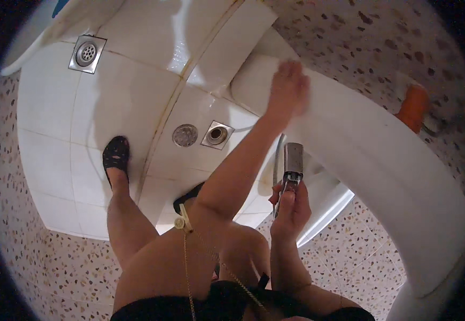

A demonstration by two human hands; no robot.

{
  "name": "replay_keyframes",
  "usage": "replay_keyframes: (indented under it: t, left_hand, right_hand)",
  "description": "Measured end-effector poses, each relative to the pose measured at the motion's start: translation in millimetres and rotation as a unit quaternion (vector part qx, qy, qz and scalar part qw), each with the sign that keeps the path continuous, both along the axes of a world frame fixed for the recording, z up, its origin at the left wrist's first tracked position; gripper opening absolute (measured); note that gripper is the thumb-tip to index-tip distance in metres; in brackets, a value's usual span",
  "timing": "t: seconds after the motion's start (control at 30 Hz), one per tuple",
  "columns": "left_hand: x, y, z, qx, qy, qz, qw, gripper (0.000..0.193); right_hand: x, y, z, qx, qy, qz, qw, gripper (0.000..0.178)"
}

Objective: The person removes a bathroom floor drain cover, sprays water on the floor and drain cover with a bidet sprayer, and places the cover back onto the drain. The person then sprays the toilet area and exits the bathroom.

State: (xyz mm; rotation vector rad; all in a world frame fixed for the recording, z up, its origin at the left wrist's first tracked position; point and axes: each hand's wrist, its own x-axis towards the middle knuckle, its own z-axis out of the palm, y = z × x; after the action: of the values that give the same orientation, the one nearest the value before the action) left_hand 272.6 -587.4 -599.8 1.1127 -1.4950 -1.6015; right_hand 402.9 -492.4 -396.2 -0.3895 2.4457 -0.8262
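My left hand (289, 92) is over the upper left part of a long white curved bathroom fixture (377, 144), fingers stretched out and a little blurred. It seems to rest on the surface, though contact is hard to make out. Closer to me, my right hand (292, 209) is closed around the handle of a chrome hand sprayer (293, 159), its head pointing away from me. A grey hose (279, 160) runs beside the sprayer.
A square floor drain (217, 134) shows its open hole beside a round metal disc (185, 136). Another drain (87, 54) has its grate in place. An orange object (415, 107) stands past the white fixture. My dark shoe (116, 155) is on the white tiles.
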Motion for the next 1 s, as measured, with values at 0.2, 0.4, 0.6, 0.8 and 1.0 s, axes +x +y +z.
replay_keyframes:
  t: [0.2, 0.4, 0.6, 0.8, 1.0]
  left_hand:
    - [27, -21, -97, -0.019, -0.101, -0.112, 0.988, 0.038]
    - [-13, -26, 25, -0.131, -0.087, -0.062, 0.986, 0.027]
    - [-6, -25, 219, -0.089, 0.079, 0.009, 0.993, 0.033]
    - [40, 8, 205, -0.149, 0.17, -0.034, 0.974, 0.037]
    - [142, 9, 150, 0.413, 0.197, -0.075, 0.886, 0.019]
  right_hand:
    - [18, -14, 21, -0.024, 0.0, -0.016, 1.0, 0.027]
    - [5, 3, 38, 0.003, 0.069, 0.014, 0.998, 0.029]
    - [23, 18, 137, -0.029, 0.121, -0.023, 0.992, 0.05]
    - [36, -6, 198, -0.024, 0.084, -0.046, 0.995, 0.046]
    - [53, -28, 169, -0.034, 0.006, 0.026, 0.999, 0.035]
